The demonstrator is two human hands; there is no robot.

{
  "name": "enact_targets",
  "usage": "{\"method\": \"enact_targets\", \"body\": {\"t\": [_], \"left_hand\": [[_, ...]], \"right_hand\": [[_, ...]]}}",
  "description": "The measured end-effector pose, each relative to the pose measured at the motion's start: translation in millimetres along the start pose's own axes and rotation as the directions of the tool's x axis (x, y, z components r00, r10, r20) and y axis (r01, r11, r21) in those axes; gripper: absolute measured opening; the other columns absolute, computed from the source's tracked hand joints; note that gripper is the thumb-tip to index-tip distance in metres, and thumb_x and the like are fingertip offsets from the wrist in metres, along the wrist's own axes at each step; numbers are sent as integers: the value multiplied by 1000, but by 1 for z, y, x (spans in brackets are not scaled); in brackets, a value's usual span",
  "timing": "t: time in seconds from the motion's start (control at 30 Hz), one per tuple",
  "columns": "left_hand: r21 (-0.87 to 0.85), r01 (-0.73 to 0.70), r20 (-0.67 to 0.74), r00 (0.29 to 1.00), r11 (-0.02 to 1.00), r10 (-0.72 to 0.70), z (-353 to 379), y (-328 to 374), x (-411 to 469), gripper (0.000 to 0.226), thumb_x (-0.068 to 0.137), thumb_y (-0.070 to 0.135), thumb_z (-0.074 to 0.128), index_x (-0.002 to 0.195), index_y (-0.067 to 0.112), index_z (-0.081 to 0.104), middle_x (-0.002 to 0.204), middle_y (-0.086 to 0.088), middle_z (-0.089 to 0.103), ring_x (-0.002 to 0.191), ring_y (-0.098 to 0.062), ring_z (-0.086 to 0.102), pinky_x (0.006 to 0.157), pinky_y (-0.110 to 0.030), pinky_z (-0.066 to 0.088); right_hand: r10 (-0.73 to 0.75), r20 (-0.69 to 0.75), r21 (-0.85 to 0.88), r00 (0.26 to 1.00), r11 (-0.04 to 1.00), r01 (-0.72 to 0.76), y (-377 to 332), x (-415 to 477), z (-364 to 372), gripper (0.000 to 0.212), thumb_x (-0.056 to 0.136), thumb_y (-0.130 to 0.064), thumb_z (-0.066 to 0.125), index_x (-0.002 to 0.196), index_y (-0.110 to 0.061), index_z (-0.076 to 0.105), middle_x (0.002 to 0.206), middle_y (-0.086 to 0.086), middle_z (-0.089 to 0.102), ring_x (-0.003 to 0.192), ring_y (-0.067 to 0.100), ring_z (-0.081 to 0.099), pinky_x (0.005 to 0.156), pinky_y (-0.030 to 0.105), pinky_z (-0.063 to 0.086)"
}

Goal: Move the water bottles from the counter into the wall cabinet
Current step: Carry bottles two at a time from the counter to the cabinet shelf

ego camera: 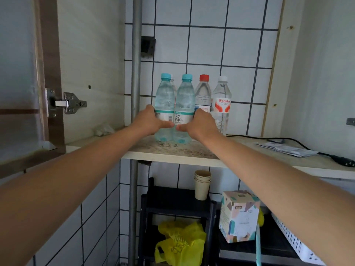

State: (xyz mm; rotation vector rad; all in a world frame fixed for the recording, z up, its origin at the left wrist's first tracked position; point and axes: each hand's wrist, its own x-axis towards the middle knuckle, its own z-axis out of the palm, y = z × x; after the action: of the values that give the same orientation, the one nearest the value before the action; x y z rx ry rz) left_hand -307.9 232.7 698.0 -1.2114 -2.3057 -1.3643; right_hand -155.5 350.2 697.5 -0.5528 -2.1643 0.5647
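I had both arms stretched to the cabinet shelf, where 2 teal-capped water bottles stood side by side, touching. My left hand wrapped the left teal-capped bottle, thumb across its label beside a barcode. My right hand gripped the right teal-capped bottle, whose white label read 天然好水. Just beside them to the right stood a red-capped bottle, its label too hidden to read, and a white-capped bottle marked Wahaha in red. Another bottle's cap peeked from behind the left one. Below the shelf sat stacked paper cups, a patterned carton with small unreadable print, and a yellow bag
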Motion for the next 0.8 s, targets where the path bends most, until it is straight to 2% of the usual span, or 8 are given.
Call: {"method": "enact_targets", "body": {"t": [0.17, 0.27, 0.4, 0.5, 0.57, 0.63, 0.73, 0.8], "left_hand": [[-11, -21, 37, 999, 1000, 22, -2, 3, -8, 48, 82, 47, 91, 111, 26, 57, 107, 7, 67, 80, 2, 60, 60, -22, 45], [24, 28, 82, 996, 999, -30, -13, 10, -30, 56, 88, 52, 84, 128, 20, 63, 112, 9, 64, 80, 4, 53, 61, -23, 39], [82, -13, 22, 1000, 997, 12, -28, 3, -94, 62, 90, 68, 71, 130, 21, 68, 113, 11, 68, 99, -9, 65, 85, -32, 52], [-117, -141, -133, 983, 983, 125, -28, -6, -163, 48, 88, 68, 71, 119, 31, 73, 109, 19, 74, 101, 4, 68, 91, -23, 54], [-261, -178, -180, 975, 949, 133, -25, -13, -209, 48, 84, 70, 68, 119, 39, 72, 117, 24, 75, 114, 12, 65, 95, -17, 47], [-374, -190, -149, 978, 908, 143, -13, -29, -252, 46, 86, 65, 67, 125, 41, 71, 131, 24, 73, 128, 6, 62, 105, -25, 45], [-499, -97, -13, 994, 861, 105, 18, -65, -319, 44, 87, 56, 68, 129, 42, 69, 139, 16, 72, 136, -8, 63, 112, -41, 45], [-501, -12, 66, 996, 865, 53, 41, -93, -360, 47, 87, 54, 67, 132, 41, 67, 143, 13, 70, 139, -11, 61, 114, -44, 44]], "right_hand": [[8, 14, 23, 1000, 1000, -8, 1, -4, -5, 64, 79, -33, 94, 133, -16, 63, 129, 4, 75, 114, 23, 73, 94, 38, 59], [35, 51, 2, 998, 999, -35, 0, -14, -15, 32, 85, -36, 88, 103, -20, 66, 108, 0, 76, 88, 12, 70, 69, 28, 53], [-24, 7, 92, 1000, 996, 23, 0, -53, -38, 25, 92, -45, 77, 102, -22, 74, 96, -9, 74, 88, 8, 70, 75, 28, 54], [-110, -85, 334, 990, 933, 133, 4, -106, -56, 15, 95, -41, 72, 99, -29, 79, 93, -14, 78, 89, -4, 70, 74, 11, 49], [-138, -125, 445, 982, 877, 180, 11, -148, -61, 16, 94, -40, 68, 99, -31, 80, 100, -15, 80, 100, 0, 72, 85, 14, 50], [-143, -131, 530, 981, 826, 191, 26, -196, -57, 22, 90, -39, 65, 103, -28, 79, 106, -11, 80, 109, 7, 73, 93, 19, 52], [-69, -52, 622, 996, 779, 86, 64, -268, -32, 28, 89, -24, 63, 114, -16, 74, 113, 0, 80, 117, 14, 72, 99, 19, 52], [16, 119, 615, 993, 784, -86, 97, -314, -8, 31, 92, -11, 55, 121, -11, 68, 123, 8, 75, 125, 21, 68, 110, 28, 48]]}}
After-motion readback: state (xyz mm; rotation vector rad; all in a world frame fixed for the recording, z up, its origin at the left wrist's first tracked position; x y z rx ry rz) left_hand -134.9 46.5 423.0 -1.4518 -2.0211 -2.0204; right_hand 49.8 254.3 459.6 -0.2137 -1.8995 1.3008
